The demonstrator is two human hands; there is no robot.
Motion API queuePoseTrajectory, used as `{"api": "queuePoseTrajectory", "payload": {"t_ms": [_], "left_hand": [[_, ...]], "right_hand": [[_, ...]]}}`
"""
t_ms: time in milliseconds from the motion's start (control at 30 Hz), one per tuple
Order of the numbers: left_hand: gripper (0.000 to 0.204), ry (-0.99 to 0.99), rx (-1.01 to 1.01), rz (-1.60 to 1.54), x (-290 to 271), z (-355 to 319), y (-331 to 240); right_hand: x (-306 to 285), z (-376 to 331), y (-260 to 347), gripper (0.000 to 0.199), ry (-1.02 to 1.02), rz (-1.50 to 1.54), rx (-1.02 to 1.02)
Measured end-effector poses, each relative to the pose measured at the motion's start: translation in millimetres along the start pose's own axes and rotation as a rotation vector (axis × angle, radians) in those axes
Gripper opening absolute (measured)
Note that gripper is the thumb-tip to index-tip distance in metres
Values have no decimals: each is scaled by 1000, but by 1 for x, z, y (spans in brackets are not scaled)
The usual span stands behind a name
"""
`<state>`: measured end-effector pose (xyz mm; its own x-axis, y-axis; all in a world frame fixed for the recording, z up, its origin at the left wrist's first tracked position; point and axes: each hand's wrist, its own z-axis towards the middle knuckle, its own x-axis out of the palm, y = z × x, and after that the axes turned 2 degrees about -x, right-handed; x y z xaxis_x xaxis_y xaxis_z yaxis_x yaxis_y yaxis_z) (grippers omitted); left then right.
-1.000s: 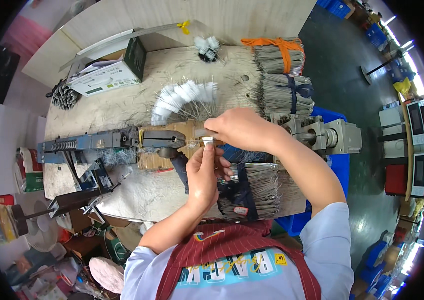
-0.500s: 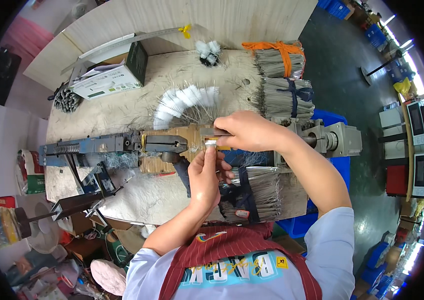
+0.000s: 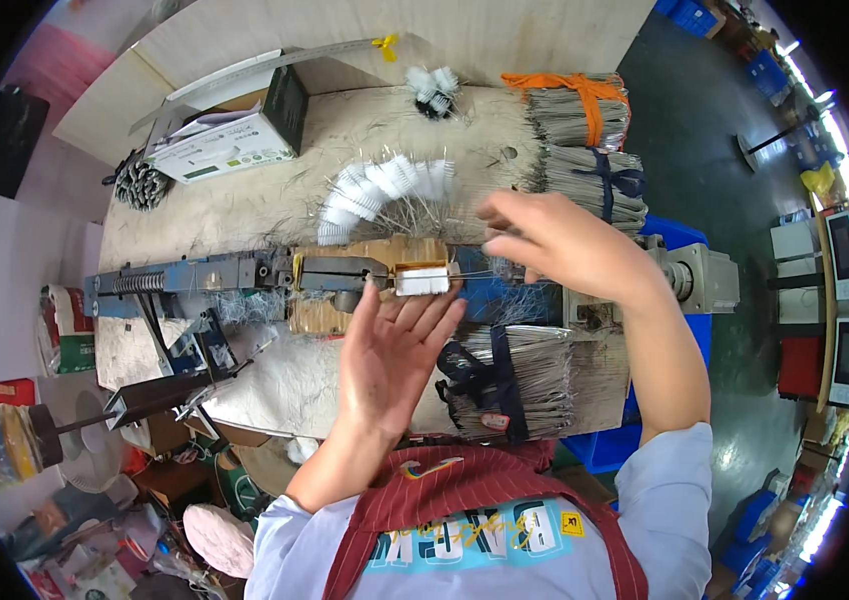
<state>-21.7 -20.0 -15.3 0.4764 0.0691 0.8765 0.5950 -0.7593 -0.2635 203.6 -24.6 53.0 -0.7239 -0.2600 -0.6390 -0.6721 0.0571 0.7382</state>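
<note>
My left hand [image 3: 390, 340] is open, palm up, with its fingers reaching under a small frame [image 3: 423, 266] at the middle of the bench machine. White bristles [image 3: 425, 282] fill that frame, and thin wires run out to its right. To the left of it is the dark metal clamp jaw [image 3: 340, 270] of the blue machine bar [image 3: 180, 282]. My right hand [image 3: 555, 240] hovers above the wires with its fingers apart, slightly blurred, and nothing shows in them.
An arc of white twisted-wire brushes [image 3: 385, 190] lies behind the machine. Bundles of wire, one tied in orange [image 3: 580, 108], one dark-tied [image 3: 595, 185] and another [image 3: 515, 385] nearer me, flank the right side. A cardboard box [image 3: 230, 135] stands back left.
My right hand has let go at the frame and moved right. My left hand has opened from a pinch and turned palm up below the frame, where white bristles now show.
</note>
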Motion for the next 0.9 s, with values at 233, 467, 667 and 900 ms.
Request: {"api": "queuePoseTrajectory", "payload": {"t_ms": [233,467,667,900], "left_hand": [[62,-30,-11,47,-5,-2,3],[60,-41,-9,-74,1,-5,5],[63,-2,9,68,-1,-6,3],[63,16,-21,120,-2,-8,-3]], "right_hand": [[60,-20,-3,14,-349,-129,-388],[86,-9,-3,15,-546,-437,-410],[68,-28,18,22,-508,-379,-262],[86,-24,29,44,-341,-696,-336]]}}
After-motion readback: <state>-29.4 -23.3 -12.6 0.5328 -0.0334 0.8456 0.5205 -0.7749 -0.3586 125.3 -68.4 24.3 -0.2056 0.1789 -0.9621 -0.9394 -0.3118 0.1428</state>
